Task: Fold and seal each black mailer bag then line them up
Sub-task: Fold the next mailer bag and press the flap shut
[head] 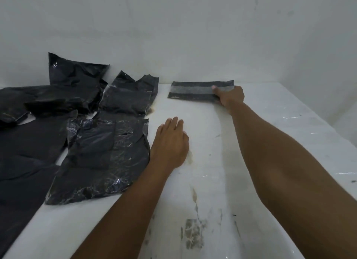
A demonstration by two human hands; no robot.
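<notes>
The right hand (229,96) is grasping the right end of the folded mailer bag (193,90), which is lying flat on the white bench (212,181) near the wall (173,27). The left hand (170,142) is resting released, fingers straight, on the bench just beside the loose black mailer bags (100,152) at the left

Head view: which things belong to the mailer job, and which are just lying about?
Job: folded black plastic mailer bag with grey strip, held by the right hand; heap of crumpled black plastic mailer bags.
Lying about: only the stained white tabletop and white wall.
</notes>
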